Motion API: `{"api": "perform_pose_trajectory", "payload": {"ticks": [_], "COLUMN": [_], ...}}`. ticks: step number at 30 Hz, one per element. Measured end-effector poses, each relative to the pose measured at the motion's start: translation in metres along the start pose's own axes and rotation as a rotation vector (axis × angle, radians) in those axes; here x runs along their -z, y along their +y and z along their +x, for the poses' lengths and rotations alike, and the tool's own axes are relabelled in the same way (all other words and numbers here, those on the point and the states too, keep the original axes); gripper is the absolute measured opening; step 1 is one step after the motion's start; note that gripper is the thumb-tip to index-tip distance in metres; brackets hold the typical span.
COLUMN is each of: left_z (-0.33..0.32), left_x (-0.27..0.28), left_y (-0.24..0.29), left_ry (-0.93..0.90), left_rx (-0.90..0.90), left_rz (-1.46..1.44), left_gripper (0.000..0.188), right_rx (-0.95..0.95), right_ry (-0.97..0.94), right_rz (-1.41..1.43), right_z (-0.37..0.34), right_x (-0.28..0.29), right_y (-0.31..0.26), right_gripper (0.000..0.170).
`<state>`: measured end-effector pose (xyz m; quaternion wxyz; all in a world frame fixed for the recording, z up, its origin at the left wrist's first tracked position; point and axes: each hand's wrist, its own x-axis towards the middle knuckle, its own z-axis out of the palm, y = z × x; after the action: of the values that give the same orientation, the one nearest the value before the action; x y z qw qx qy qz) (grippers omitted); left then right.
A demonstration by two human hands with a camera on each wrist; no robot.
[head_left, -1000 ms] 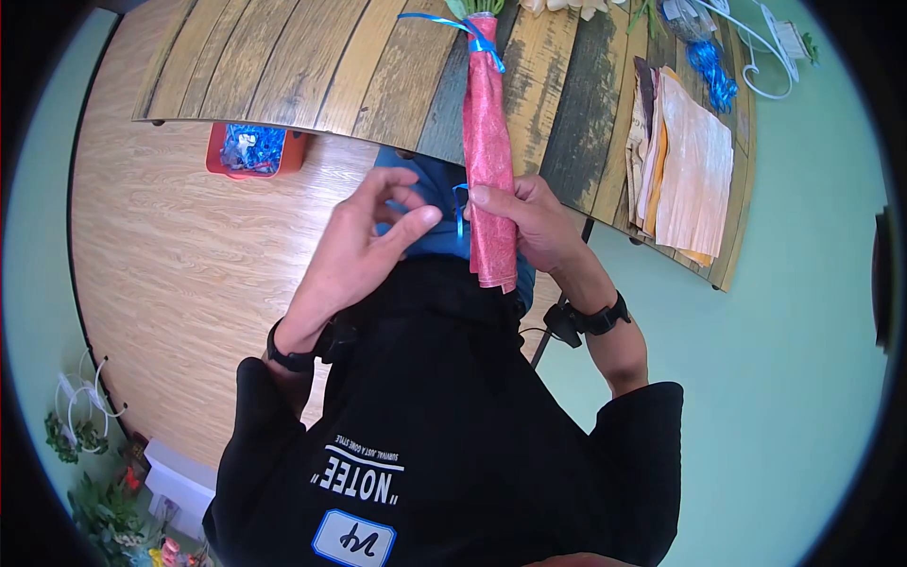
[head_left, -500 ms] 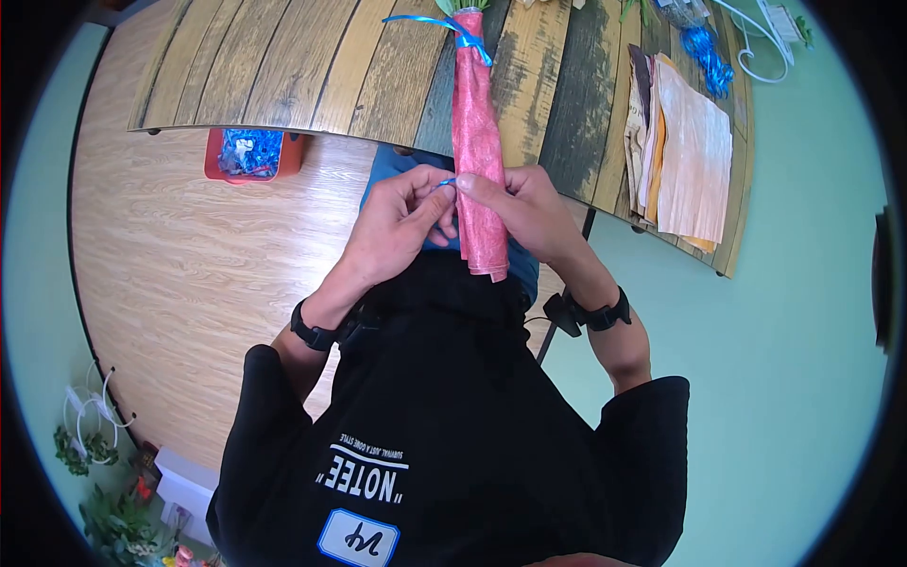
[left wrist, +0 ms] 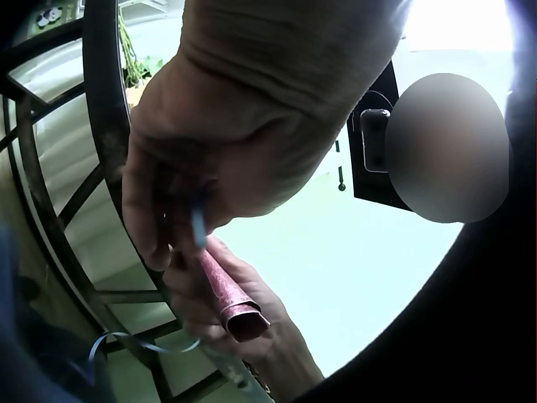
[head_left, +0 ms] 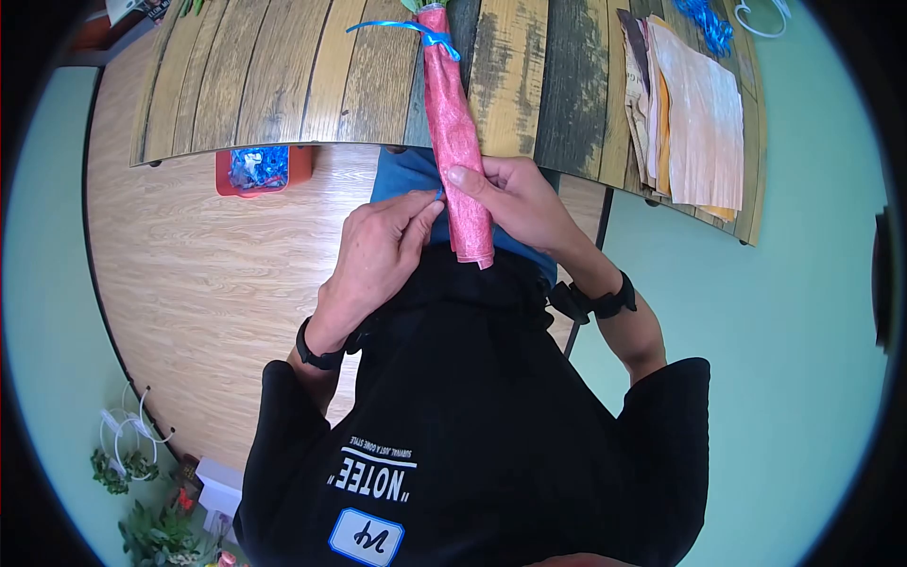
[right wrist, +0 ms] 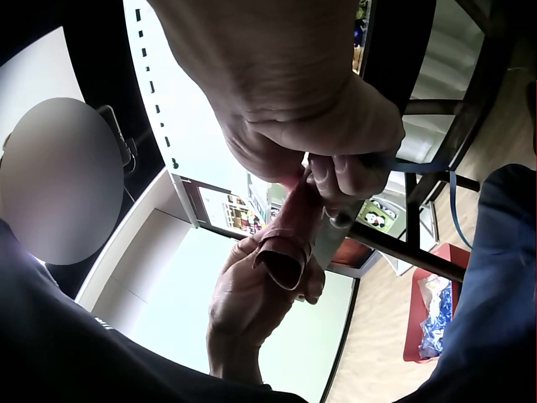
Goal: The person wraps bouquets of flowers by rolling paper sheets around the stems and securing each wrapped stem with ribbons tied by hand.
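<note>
A flower bunch wrapped in pink paper (head_left: 460, 137) slants over the table's front edge, its rolled lower end toward the person. My right hand (head_left: 521, 206) grips the wrap around its lower half, thumb lying across the front. On the left side of the wrap, my left hand (head_left: 380, 248) pinches a thin blue ribbon (head_left: 438, 195) between thumb and fingers. A loose ribbon tail (right wrist: 456, 210) hangs down in the right wrist view. Another blue ribbon (head_left: 437, 40) is tied near the top of the wrap. The left wrist view shows the paper's open rolled end (left wrist: 243, 319).
A stack of wrapping papers (head_left: 694, 113) lies on the right of the wooden table (head_left: 255, 76), with a blue ribbon bundle (head_left: 707, 26) behind it. Below the table's edge, a red bin (head_left: 299, 165) with blue scraps stands on the floor.
My left hand moved from beside the wrap, fingers spread, to pinch the blue ribbon against its side. The wrapped bunch has shifted left in the head view and slants more; my right hand keeps its grip.
</note>
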<state>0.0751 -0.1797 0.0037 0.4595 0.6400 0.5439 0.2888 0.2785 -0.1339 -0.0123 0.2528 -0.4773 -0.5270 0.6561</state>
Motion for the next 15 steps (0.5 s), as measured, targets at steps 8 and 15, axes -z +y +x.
{"api": "perform_pose_trajectory", "payload": {"ticks": [8, 15], "left_z": [0.005, 0.013], "left_x": [0.002, 0.001], "left_y": [0.015, 0.018], "left_ry": [0.122, 0.151], "left_rx": [-0.256, -0.283], "left_rz": [0.339, 0.396], "left_gripper": [0.01, 0.011], "right_rx": [0.02, 0.011], "right_ry": [-0.02, -0.086], "right_rz": [-0.002, 0.034], "right_z": [0.001, 0.003], "right_x": [-0.001, -0.001], "right_y": [0.006, 0.008], "right_gripper": [0.046, 0.042]}}
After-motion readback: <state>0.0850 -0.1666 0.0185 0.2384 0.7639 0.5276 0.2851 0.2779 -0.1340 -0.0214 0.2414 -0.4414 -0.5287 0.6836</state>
